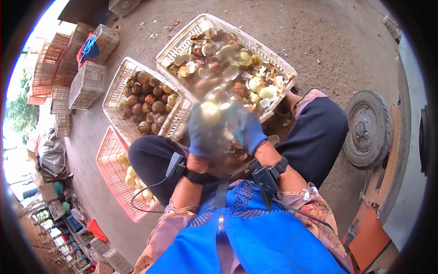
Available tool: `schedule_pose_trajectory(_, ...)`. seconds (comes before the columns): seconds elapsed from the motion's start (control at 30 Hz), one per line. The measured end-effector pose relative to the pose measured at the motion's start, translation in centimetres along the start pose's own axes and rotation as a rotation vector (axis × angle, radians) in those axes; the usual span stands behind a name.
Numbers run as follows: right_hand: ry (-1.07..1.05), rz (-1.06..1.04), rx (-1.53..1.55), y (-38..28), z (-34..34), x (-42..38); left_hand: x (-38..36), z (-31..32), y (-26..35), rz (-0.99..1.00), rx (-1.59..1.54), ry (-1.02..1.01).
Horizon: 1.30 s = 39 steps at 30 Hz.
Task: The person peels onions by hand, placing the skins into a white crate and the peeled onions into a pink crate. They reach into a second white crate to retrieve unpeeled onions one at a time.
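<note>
Both of my hands wear blue gloves and meet over the near edge of the peel crate. A pale yellow, round peeled fruit (210,111) shows at the fingertips of my left hand (202,132), which is closed around it. Close beside it, my right hand (248,130) is smeared by motion, so its fingers and anything in them cannot be made out. Just beyond the hands, a white crate (180,34) holds cup-shaped peels (230,73) and scraps. To its left, another white crate (112,98) contains round purple-brown fruit (147,98).
A pink crate (104,157) with pale yellow pieces (132,176) stands by my left knee. Stacked crates (87,84) line the far left. On the right are a wheel (365,129) and an orange panel (368,235). Peel scraps dot the ground (319,55).
</note>
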State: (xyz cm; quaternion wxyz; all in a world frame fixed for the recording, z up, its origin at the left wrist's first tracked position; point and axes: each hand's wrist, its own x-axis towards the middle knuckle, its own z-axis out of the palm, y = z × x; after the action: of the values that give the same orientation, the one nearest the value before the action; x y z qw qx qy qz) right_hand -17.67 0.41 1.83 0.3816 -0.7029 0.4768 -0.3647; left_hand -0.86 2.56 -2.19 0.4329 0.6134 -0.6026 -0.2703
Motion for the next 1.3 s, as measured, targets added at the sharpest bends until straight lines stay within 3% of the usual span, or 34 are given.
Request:
schedule_pose_trajectory(0.1, -0.058, -0.108, -0.304, -1.9, -1.3, -0.2, 0.1, -0.5, 3.1, -0.147, -0.145, 0.011)
schedule_pose_trajectory(0.17, -0.12, -0.125, -0.417, -2.5, -1.2, -0.7, 0.1, -0.9, 6.1, -0.057, -0.215, 0.043)
schedule_pose_trajectory(0.23, -0.181, -0.142, -0.529, -2.6, -0.8, -0.7, -0.1, -1.0, 5.2, 0.039, -0.074, 0.041)
schedule_pose_trajectory(0.33, -0.111, -0.155, -0.616, -2.3, -0.1, -0.6, -0.3, -1.0, 2.9, 0.175, 0.172, 0.051)
schedule_pose_trajectory(0.57, -0.186, 0.134, -0.7, -2.9, 1.1, 0.1, -0.5, -0.1, 1.0, 0.31, 0.442, 0.103)
schedule_pose_trajectory(0.63, -0.207, 0.291, -0.672, -1.4, 1.1, 0.8, -0.5, 0.4, 3.3, 0.309, 0.463, 0.079)
schedule_pose_trajectory(0.73, -0.276, 0.311, -0.61, 1.5, 0.5, 0.9, 0.0, 0.7, 5.9, 0.336, 0.439, 0.062)
schedule_pose_trajectory(0.8, -0.346, 0.346, -0.499, 1.9, -0.7, 1.3, 1.0, 0.7, 7.6, -0.56, -1.035, 0.058)
schedule_pose_trajectory(0.83, -0.232, 0.328, -0.404, 1.6, -0.9, 0.9, 0.7, 0.6, 8.0, -0.032, -0.198, 0.017)
schedule_pose_trajectory(0.9, -0.12, 0.307, -0.306, 0.4, -1.5, 0.1, 0.7, 0.1, 7.2, 0.015, -0.127, 0.018)
schedule_pose_trajectory(0.97, -0.119, -0.089, -0.442, -1.3, -2.5, -0.4, 0.5, -0.6, 5.5, 0.102, 0.018, 0.016)
schedule_pose_trajectory(1.03, -0.126, -0.138, -0.472, -0.7, -1.5, -0.5, 0.2, -0.8, 3.6, 0.192, 0.161, 0.009)
schedule_pose_trajectory(1.07, -0.131, -0.19, -0.506, -0.4, -1.1, -0.4, 0.3, -0.1, 2.2, 0.193, 0.161, 0.01)
schedule_pose_trajectory(1.13, -0.139, -0.19, -0.555, -0.4, -0.7, -0.2, 1.1, 1.5, 0.2, -0.206, -0.365, 0.134)
schedule_pose_trajectory(1.23, -0.135, -0.205, -0.632, -0.2, -0.3, 0.0, 0.8, 0.9, 2.1, -0.169, -0.257, 0.114)
schedule_pose_trajectory(1.3, -0.125, -0.217, -0.658, 0.0, 0.0, -0.1, 0.1, 1.1, -1.7, -0.215, -0.202, 0.093)
